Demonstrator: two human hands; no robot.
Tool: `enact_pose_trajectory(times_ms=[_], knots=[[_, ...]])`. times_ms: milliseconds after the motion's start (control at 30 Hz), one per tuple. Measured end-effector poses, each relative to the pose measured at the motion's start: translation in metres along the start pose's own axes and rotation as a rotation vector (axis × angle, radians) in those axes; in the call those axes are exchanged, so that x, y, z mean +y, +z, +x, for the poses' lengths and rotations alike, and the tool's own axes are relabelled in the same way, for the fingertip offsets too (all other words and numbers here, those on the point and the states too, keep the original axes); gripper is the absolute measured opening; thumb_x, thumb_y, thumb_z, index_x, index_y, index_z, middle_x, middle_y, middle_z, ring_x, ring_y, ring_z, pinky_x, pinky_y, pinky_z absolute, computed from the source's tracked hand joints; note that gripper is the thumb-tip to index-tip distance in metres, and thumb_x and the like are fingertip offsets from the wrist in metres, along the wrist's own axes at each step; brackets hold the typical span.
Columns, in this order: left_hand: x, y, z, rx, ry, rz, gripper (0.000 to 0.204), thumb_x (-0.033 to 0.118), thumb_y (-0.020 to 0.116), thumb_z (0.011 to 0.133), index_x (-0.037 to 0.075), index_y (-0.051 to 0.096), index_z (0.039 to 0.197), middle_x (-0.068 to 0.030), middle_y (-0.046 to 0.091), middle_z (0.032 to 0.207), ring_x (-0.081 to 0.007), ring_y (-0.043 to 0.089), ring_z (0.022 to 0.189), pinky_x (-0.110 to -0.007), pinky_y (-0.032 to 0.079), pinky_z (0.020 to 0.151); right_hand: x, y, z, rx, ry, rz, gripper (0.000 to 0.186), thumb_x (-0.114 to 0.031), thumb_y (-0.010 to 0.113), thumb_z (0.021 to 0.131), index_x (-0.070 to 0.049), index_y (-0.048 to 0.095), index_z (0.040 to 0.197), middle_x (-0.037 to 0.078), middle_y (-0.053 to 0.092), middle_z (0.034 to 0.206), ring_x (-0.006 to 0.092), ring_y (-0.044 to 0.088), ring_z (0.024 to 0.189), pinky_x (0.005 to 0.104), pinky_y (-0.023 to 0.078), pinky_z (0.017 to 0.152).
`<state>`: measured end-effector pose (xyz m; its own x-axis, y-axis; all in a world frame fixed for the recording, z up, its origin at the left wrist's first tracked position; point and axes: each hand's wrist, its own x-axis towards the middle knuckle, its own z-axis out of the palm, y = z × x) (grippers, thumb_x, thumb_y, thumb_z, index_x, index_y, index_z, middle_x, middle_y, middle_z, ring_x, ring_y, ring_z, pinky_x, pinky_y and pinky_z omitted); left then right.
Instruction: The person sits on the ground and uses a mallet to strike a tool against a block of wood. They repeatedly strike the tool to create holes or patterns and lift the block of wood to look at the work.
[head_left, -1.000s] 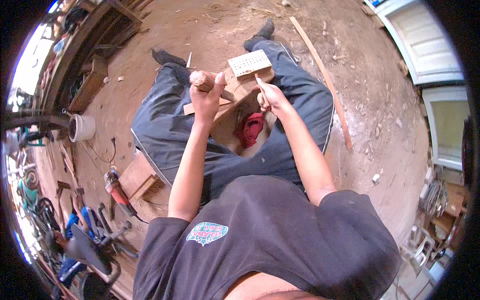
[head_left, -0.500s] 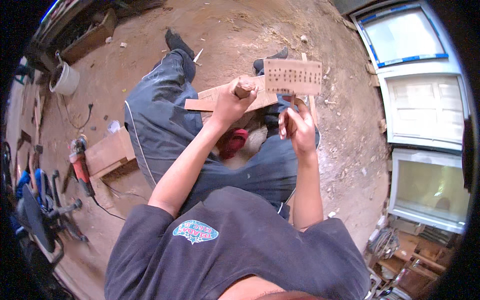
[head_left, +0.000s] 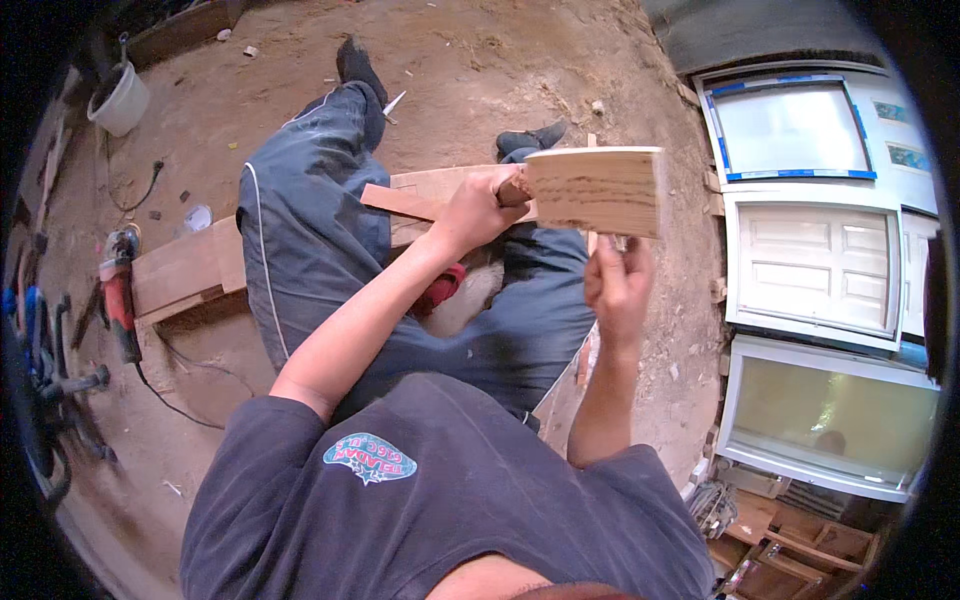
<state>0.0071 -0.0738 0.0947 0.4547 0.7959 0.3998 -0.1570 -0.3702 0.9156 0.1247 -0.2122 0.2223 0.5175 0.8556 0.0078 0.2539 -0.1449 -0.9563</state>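
A flat, rectangular, brown wooden block with dark grain streaks (head_left: 595,198) is raised before the person and serves as landmark. Just below it, the right hand (head_left: 620,288) pinches at its lower edge, the exact grip partly hidden. Just left of the block, the left hand (head_left: 480,212) is wrapped around a rough-ended, brown wooden piece (head_left: 514,190); contact between piece and block cannot be determined. Farther left lies a thin, reddish-brown wooden strip (head_left: 395,201); well to the left, a red-and-black angle grinder (head_left: 119,295). Below and left appears a crumpled red cloth (head_left: 438,291).
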Motion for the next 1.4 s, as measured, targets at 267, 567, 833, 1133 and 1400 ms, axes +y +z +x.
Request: enact_pose_trajectory(times_ms=[267,567,833,1133,1400], knots=[[-0.001,0.005,0.001,-0.042,0.034,-0.054,0.032,0.001,0.071,0.074,0.003,0.064,0.106,-0.0171,0.066,0.091,-0.0318,0.066,0.086,-0.037,0.051,0.076,-0.005,-0.004,-0.001,-0.013,-0.161,-0.199,0.044,-0.023,0.067,0.093,0.004,0.048,0.122,0.010,0.064,0.093,0.0136,0.061,0.077,0.0288,0.051,0.068],[-0.002,0.005,-0.002,-0.069,-0.062,0.025,0.027,0.003,0.072,0.073,0.002,0.061,0.098,-0.0175,0.064,0.086,-0.0341,0.064,0.080,-0.039,0.050,0.071,-0.028,0.017,0.005,0.110,-0.286,-0.120,0.064,-0.013,0.072,0.087,0.001,0.038,0.139,0.018,0.059,0.120,0.0279,0.060,0.107,0.0373,0.049,0.094],[-0.009,0.009,0.001,-0.020,0.045,0.000,0.024,0.005,0.072,0.073,0.001,0.057,0.091,-0.0183,0.060,0.081,-0.0376,0.060,0.078,-0.041,0.048,0.069,-0.043,0.013,0.021,0.136,-0.634,-0.496,0.063,-0.010,0.077,0.081,-0.006,0.047,0.136,0.015,0.061,0.119,0.0273,0.059,0.112,0.0378,0.045,0.098],[0.003,0.005,0.001,-0.056,0.015,-0.023,0.024,0.004,0.072,0.073,0.001,0.059,0.093,-0.0182,0.060,0.082,-0.0362,0.061,0.077,-0.040,0.048,0.068,-0.080,0.026,0.029,-0.004,-0.764,-0.776,0.058,-0.008,0.076,0.078,-0.008,0.053,0.131,0.014,0.068,0.106,0.0220,0.067,0.098,0.0343,0.053,0.079],[-0.005,0.012,0.003,-0.052,0.022,-0.017,0.024,0.004,0.072,0.074,0.001,0.060,0.094,-0.0183,0.061,0.081,-0.0356,0.061,0.076,-0.040,0.048,0.067,-0.108,0.034,0.031,-0.086,-0.508,-0.902,0.046,-0.012,0.070,0.079,-0.016,0.057,0.123,0.021,0.065,0.101,0.0417,0.065,0.089,0.0441,0.052,0.077]])
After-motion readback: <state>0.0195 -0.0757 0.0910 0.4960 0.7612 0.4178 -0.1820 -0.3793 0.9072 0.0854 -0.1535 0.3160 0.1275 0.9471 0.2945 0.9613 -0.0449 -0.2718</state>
